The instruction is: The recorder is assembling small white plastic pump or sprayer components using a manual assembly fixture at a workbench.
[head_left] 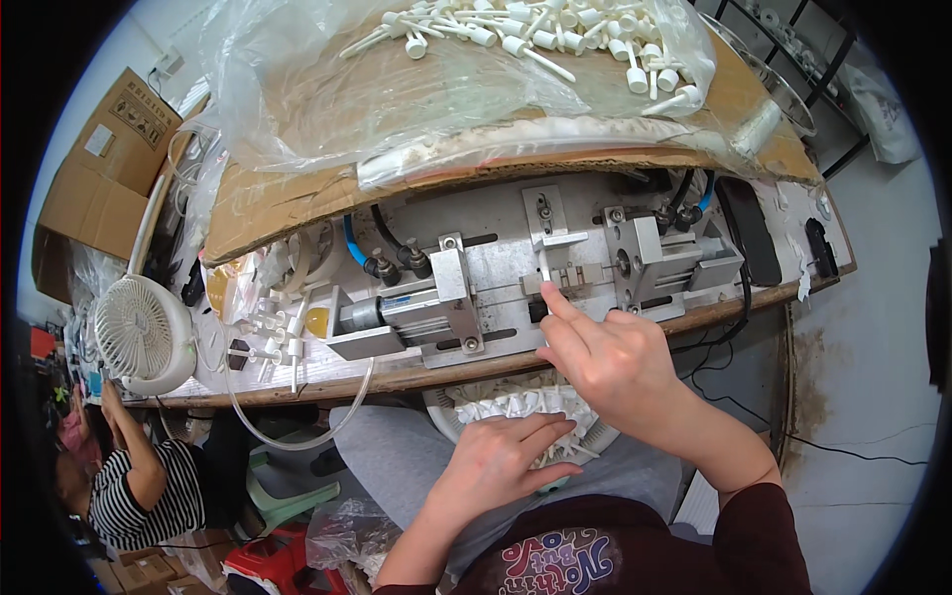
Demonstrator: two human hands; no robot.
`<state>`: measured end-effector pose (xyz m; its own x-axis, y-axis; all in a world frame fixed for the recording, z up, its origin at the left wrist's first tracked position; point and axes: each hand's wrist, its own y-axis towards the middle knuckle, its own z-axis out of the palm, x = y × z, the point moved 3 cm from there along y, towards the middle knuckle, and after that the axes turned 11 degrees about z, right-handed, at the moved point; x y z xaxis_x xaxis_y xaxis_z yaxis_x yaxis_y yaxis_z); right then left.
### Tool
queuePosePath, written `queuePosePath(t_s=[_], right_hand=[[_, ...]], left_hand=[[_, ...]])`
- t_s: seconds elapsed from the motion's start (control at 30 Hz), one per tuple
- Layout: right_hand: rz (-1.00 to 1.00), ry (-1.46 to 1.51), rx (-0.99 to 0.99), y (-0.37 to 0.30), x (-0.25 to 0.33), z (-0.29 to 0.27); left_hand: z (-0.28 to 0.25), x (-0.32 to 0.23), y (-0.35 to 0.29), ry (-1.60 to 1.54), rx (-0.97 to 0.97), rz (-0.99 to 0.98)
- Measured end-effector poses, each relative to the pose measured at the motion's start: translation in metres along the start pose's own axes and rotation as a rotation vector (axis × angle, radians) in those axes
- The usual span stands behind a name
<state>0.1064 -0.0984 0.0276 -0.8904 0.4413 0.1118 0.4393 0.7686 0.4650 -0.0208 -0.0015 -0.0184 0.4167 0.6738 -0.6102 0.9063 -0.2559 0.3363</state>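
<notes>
Bright, even indoor light; glare on the clear plastic bag at upper left; fisheye bending and black corners.

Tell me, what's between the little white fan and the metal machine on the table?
In the head view, a small cluster of white plastic pump parts lies between the fan and the metal machine.

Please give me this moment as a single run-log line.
right hand: sets white part in metal jig | left hand: in basket of white parts | fan: left
</notes>
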Motion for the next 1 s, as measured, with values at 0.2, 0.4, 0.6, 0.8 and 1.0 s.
queuePosePath(t_s=[0.2, 0.4, 0.6, 0.8, 1.0], right_hand=[[-0.03, 0.147, 0.208, 0.037, -0.011, -0.026], [-0.004, 0.253, -0.301, 0.224, -0.037, -0.006], [-0.091, -0.566, 0.2, 0.36, -0.064, 0.062], [0.012, -0.411, 0.53, 0.394, -0.067, 0.088], [0.068, -0.237, 0.544, 0.384, -0.043, 0.081]], left_hand=[[-0.002, 0.021, -0.02, 0.021, -0.081, -0.002], [0.011, 0.049, -0.049, -0.049, -0.27, -0.043], [0.021, 0.067, -0.055, -0.027, -0.301, -0.048], [0.012, 0.077, -0.06, -0.076, -0.333, -0.089], [0.018, 0.078, -0.058, -0.144, -0.332, -0.088]])
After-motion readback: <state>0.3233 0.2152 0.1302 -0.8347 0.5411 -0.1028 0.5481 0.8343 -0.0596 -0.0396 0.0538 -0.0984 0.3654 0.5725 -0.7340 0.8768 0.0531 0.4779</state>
